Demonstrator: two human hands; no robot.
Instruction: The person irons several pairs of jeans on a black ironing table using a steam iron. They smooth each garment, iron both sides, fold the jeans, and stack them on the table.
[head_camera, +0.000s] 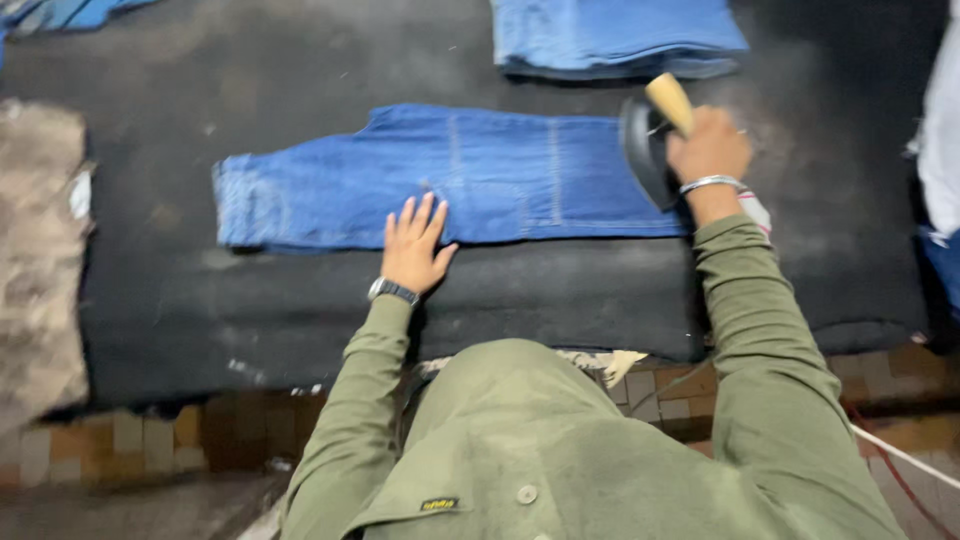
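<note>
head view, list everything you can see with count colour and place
denim piece: 1, blue, flat on the mat, centre
folded denim stack: 1, blue, top centre
iron: 1, dark with a tan wooden handle, at the denim piece's right end
mat: 1, black, covers the work surface
mottled cloth: 1, grey-brown, left edge
tiled edge: brown and grey, below the mat
white cord: 1, lower right
left hand: flat on the denim piece, wristwatch, green sleeve
right hand: grips the iron's handle, metal bangle
</note>
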